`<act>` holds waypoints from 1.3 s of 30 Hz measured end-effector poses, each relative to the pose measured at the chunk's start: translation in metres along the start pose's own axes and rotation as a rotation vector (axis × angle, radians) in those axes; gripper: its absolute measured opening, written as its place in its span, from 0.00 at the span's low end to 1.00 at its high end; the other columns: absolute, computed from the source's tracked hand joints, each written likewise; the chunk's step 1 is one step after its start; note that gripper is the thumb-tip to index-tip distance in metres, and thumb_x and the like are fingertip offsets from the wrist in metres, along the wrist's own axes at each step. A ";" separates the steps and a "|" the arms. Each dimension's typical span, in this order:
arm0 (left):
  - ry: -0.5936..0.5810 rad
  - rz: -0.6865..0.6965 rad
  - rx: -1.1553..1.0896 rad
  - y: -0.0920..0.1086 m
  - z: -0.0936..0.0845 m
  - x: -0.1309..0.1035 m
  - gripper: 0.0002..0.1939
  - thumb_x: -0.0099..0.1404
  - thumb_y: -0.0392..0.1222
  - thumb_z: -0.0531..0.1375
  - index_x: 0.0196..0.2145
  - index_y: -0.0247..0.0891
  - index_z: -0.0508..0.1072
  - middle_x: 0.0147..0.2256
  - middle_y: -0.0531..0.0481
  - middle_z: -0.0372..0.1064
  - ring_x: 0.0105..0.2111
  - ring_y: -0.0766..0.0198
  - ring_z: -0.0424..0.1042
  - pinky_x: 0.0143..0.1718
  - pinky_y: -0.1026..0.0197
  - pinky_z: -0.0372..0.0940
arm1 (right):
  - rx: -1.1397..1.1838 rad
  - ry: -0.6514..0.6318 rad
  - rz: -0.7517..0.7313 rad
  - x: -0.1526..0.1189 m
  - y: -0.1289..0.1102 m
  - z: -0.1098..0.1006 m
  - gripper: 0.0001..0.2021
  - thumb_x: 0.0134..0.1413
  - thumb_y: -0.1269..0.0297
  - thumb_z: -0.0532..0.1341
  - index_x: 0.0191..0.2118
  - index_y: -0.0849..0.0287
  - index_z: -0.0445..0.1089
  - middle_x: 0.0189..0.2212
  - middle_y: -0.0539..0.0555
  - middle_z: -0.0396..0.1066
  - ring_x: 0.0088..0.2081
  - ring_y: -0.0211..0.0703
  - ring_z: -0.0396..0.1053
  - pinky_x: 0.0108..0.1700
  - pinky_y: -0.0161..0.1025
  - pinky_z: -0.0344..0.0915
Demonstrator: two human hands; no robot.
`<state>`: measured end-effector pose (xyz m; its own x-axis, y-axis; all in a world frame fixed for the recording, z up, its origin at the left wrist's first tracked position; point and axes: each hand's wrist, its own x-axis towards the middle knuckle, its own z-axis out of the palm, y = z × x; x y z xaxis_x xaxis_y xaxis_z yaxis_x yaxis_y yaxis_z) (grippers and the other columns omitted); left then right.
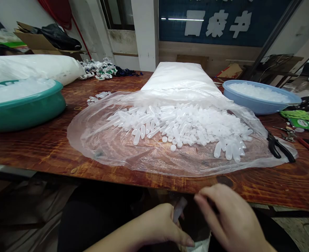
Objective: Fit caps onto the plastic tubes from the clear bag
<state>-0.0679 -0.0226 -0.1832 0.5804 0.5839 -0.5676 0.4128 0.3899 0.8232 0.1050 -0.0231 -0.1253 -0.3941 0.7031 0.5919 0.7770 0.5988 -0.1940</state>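
Note:
Below the table's front edge, my left hand point(167, 224) is closed around a small translucent plastic tube point(180, 209), which points up and to the right. My right hand point(230, 218) is just to the right, apart from the tube, with its fingers curled in. Whatever its fingertips may pinch is hidden. A pale plastic piece point(200, 245), perhaps a bag, shows beneath the hands. On the table, many similar translucent tubes point(170, 120) and small round caps point(173, 148) lie heaped on the spread mouth of a clear plastic bag point(112, 150).
A full white sack point(180, 75) lies behind the heap. Filled basins stand either side: green point(25, 112) at left, blue point(259, 103) at right. Black-handled pliers point(279, 147) rest on the bag's right edge. White and green parts point(102, 68) are piled at the back left.

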 end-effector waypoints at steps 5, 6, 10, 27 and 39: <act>-0.006 0.050 -0.020 -0.002 0.002 -0.004 0.26 0.48 0.46 0.66 0.44 0.35 0.70 0.31 0.50 0.70 0.29 0.62 0.68 0.30 0.65 0.61 | -0.297 -0.309 0.292 0.062 0.036 0.014 0.09 0.60 0.67 0.50 0.40 0.59 0.66 0.37 0.56 0.70 0.37 0.46 0.69 0.34 0.38 0.62; -0.030 0.085 0.025 0.002 0.000 -0.012 0.27 0.50 0.46 0.65 0.47 0.36 0.68 0.34 0.49 0.71 0.32 0.61 0.69 0.31 0.64 0.62 | -0.335 -0.366 0.327 0.073 0.041 0.020 0.09 0.59 0.68 0.51 0.41 0.59 0.66 0.38 0.57 0.70 0.37 0.47 0.70 0.32 0.38 0.61; -0.080 0.273 0.207 0.035 -0.029 -0.054 0.15 0.63 0.43 0.54 0.46 0.38 0.71 0.39 0.48 0.72 0.37 0.61 0.71 0.38 0.63 0.63 | -0.361 -0.433 0.339 0.097 0.048 0.042 0.07 0.56 0.69 0.53 0.37 0.61 0.68 0.35 0.58 0.69 0.33 0.49 0.71 0.26 0.37 0.59; 1.007 -0.200 0.908 0.098 -0.146 -0.030 0.15 0.59 0.35 0.52 0.43 0.30 0.68 0.42 0.33 0.69 0.43 0.47 0.69 0.42 0.54 0.61 | 0.360 0.216 0.281 0.019 0.018 0.027 0.11 0.56 0.62 0.57 0.45 0.55 0.65 0.38 0.55 0.66 0.34 0.40 0.71 0.34 0.31 0.71; 0.360 0.593 -0.582 0.051 -0.024 -0.054 0.20 0.54 0.42 0.65 0.41 0.40 0.61 0.28 0.55 0.65 0.27 0.70 0.66 0.31 0.68 0.62 | 0.600 0.193 0.025 -0.004 -0.021 0.024 0.15 0.54 0.73 0.60 0.47 0.51 0.65 0.35 0.54 0.72 0.36 0.42 0.73 0.36 0.34 0.73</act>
<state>-0.0948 -0.0175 -0.1099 0.2898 0.9529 -0.0891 -0.3608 0.1951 0.9120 0.0784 -0.0294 -0.1426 -0.2403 0.6713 0.7011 0.3517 0.7334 -0.5817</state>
